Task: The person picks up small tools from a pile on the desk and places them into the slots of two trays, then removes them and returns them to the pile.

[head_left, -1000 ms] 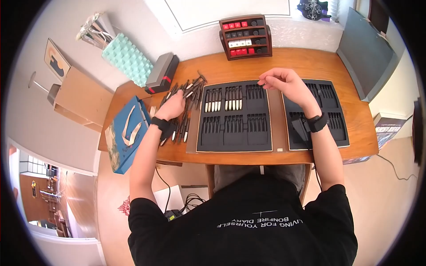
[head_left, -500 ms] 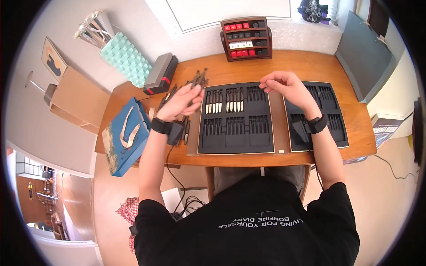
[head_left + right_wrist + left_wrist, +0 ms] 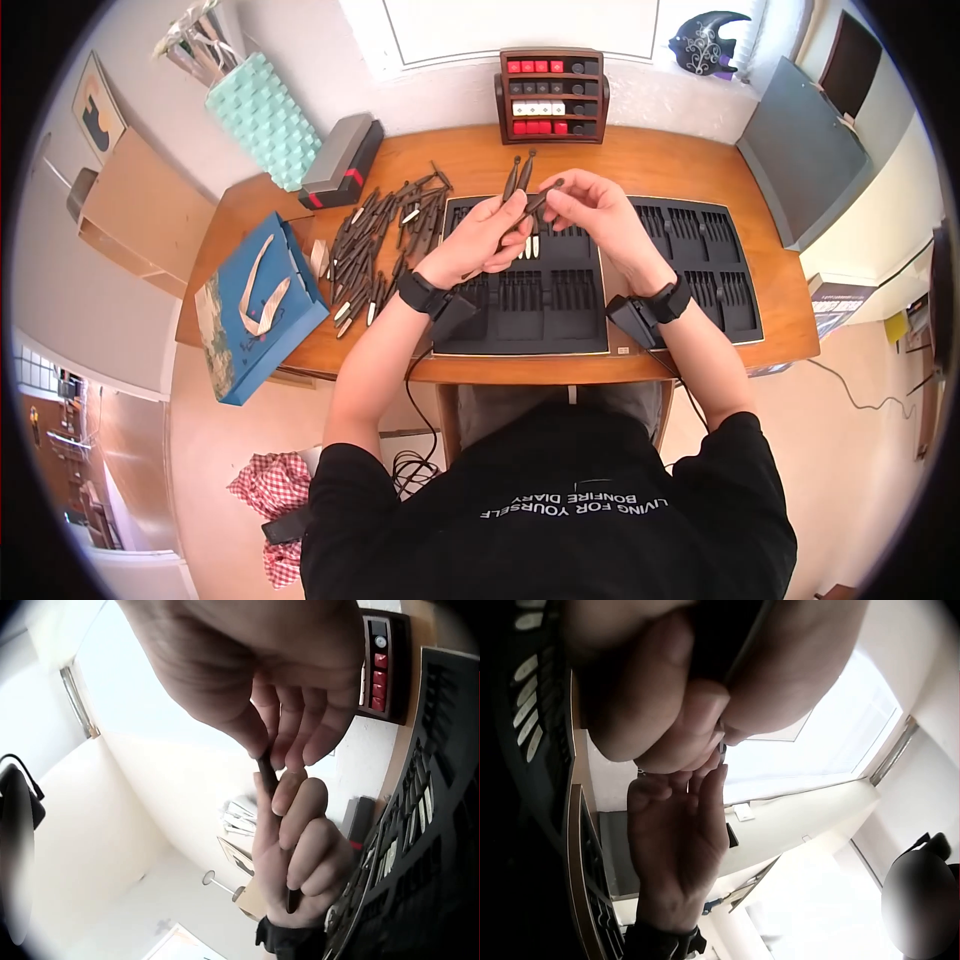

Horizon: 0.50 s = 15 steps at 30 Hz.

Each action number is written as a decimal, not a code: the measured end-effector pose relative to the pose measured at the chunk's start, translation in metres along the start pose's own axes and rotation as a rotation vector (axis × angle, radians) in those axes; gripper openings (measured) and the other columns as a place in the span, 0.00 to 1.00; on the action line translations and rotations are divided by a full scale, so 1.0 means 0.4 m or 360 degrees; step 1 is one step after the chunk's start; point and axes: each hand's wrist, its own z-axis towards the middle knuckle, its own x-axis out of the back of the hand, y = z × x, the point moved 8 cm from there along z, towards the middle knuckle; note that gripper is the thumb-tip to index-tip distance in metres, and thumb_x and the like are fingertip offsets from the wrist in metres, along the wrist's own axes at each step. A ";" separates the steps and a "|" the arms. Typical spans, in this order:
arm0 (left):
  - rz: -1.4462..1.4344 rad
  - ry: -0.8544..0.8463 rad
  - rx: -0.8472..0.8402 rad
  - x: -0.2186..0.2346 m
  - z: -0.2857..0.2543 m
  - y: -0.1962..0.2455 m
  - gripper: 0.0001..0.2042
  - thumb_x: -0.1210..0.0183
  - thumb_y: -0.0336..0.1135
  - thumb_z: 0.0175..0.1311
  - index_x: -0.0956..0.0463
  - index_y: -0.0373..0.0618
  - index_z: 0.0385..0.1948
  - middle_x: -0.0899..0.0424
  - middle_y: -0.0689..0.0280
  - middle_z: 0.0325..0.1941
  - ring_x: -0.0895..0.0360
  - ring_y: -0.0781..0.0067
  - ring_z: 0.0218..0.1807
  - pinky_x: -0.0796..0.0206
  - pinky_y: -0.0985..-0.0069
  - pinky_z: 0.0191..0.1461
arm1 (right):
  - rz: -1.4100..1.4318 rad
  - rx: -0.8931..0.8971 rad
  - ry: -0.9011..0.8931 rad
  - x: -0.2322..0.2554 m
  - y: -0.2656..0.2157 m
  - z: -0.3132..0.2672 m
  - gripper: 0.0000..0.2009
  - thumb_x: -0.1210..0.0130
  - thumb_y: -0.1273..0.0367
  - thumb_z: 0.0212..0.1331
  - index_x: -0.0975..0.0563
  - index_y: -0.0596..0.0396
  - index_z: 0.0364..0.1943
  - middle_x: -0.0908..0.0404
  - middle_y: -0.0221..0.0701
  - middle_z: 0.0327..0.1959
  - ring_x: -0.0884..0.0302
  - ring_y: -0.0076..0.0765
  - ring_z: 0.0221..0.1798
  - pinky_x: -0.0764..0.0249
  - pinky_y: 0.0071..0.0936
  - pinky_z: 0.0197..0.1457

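My left hand point(image 3: 472, 235) grips several slim dark sticks point(image 3: 526, 172) with knobbed ends, their tips poking up past the fingers. My right hand point(image 3: 600, 222) pinches the end of one dark stick point(image 3: 268, 774) between thumb and fingertips, while the left hand still holds its lower part. Both hands are raised over a black slotted tray point(image 3: 520, 345). Sticks with pale ends point(image 3: 526, 716) lie in rows in its slots, partly hidden by the hands in the head view. Left of this tray, a loose pile of similar sticks point(image 3: 362, 245) covers the wooden table.
A second black slotted tray point(image 3: 742, 325) lies at the right. A blue paper bag point(image 3: 255, 340) stands at the table's left edge, near a grey box point(image 3: 340, 160). A small wooden rack point(image 3: 552, 97) with red, black and white pieces stands at the back.
My left hand has come from the pile, bringing several sticks over to the middle tray. The right hand has moved slightly left and down and now pinches one of them.
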 end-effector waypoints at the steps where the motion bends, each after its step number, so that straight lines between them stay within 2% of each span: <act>1: -0.0004 -0.0007 -0.0023 0.006 -0.002 0.001 0.21 0.60 0.52 0.74 0.37 0.46 0.27 0.43 0.76 0.17 0.48 0.87 0.11 0.57 0.86 0.13 | 0.0060 0.0027 0.0077 0.007 -0.004 0.001 0.08 0.48 0.69 0.66 0.23 0.57 0.43 0.18 0.28 0.38 0.22 0.19 0.38 0.25 0.18 0.43; 2: 0.0016 0.0017 -0.0039 0.015 -0.004 0.000 0.22 0.61 0.52 0.74 0.39 0.48 0.22 0.44 0.75 0.14 0.50 0.88 0.10 0.59 0.87 0.12 | 0.0119 0.0052 0.0156 0.016 -0.007 0.000 0.08 0.49 0.69 0.67 0.24 0.57 0.43 0.19 0.29 0.41 0.22 0.20 0.40 0.26 0.18 0.43; 3: 0.0005 0.0019 -0.0050 0.017 -0.007 0.002 0.22 0.61 0.52 0.74 0.39 0.48 0.22 0.44 0.75 0.14 0.50 0.88 0.10 0.59 0.87 0.12 | 0.0106 0.0047 0.0149 0.016 -0.009 0.001 0.08 0.49 0.69 0.67 0.24 0.57 0.43 0.19 0.29 0.41 0.22 0.20 0.40 0.26 0.18 0.43; 5: -0.0089 0.0217 -0.0077 0.047 -0.018 0.007 0.22 0.61 0.52 0.75 0.39 0.48 0.22 0.45 0.76 0.14 0.51 0.88 0.10 0.60 0.86 0.12 | 0.0333 0.0066 0.0154 0.025 -0.016 0.005 0.07 0.51 0.69 0.68 0.25 0.56 0.44 0.20 0.30 0.44 0.21 0.22 0.41 0.25 0.18 0.43; 7: -0.0115 0.0135 -0.0114 0.078 -0.017 0.006 0.19 0.62 0.50 0.75 0.42 0.49 0.24 0.42 0.75 0.18 0.52 0.87 0.10 0.60 0.86 0.11 | 0.0367 0.0075 0.0163 0.051 -0.021 0.015 0.07 0.52 0.70 0.68 0.26 0.55 0.44 0.19 0.29 0.42 0.22 0.21 0.39 0.25 0.17 0.42; 9: -0.0117 0.0258 -0.0232 0.105 -0.022 0.022 0.21 0.62 0.50 0.75 0.43 0.49 0.21 0.44 0.76 0.15 0.52 0.87 0.10 0.60 0.86 0.12 | 0.0200 0.0049 0.0174 0.085 -0.028 0.022 0.07 0.51 0.69 0.68 0.26 0.54 0.45 0.19 0.27 0.40 0.22 0.18 0.37 0.26 0.16 0.40; 10: -0.0142 0.0311 -0.0238 0.111 -0.026 0.032 0.22 0.62 0.51 0.75 0.43 0.50 0.19 0.47 0.76 0.13 0.52 0.87 0.10 0.60 0.87 0.12 | 0.0097 -0.0058 0.0168 0.097 -0.016 0.026 0.07 0.52 0.69 0.68 0.25 0.54 0.43 0.20 0.26 0.37 0.23 0.16 0.33 0.26 0.15 0.37; 11: -0.0159 0.0317 -0.0248 0.121 -0.026 0.033 0.22 0.62 0.51 0.75 0.43 0.50 0.19 0.47 0.76 0.13 0.52 0.87 0.10 0.60 0.87 0.12 | 0.0083 -0.0068 0.0157 0.109 -0.008 0.033 0.07 0.52 0.69 0.68 0.25 0.54 0.43 0.20 0.26 0.37 0.23 0.16 0.33 0.26 0.15 0.37; 13: -0.0089 0.0291 -0.0222 0.132 -0.028 0.031 0.22 0.61 0.51 0.75 0.43 0.50 0.19 0.48 0.76 0.13 0.52 0.88 0.11 0.60 0.86 0.12 | -0.0271 -0.0426 -0.0028 0.104 0.053 0.039 0.07 0.52 0.69 0.67 0.24 0.55 0.42 0.21 0.24 0.33 0.24 0.16 0.31 0.27 0.15 0.35; 15: -0.0098 0.0271 -0.0233 0.134 -0.028 0.031 0.22 0.61 0.51 0.75 0.43 0.50 0.19 0.47 0.76 0.14 0.52 0.88 0.11 0.60 0.86 0.12 | -0.0454 -0.0466 -0.0036 0.105 0.083 0.052 0.08 0.51 0.70 0.66 0.24 0.59 0.41 0.22 0.25 0.31 0.23 0.18 0.31 0.25 0.15 0.34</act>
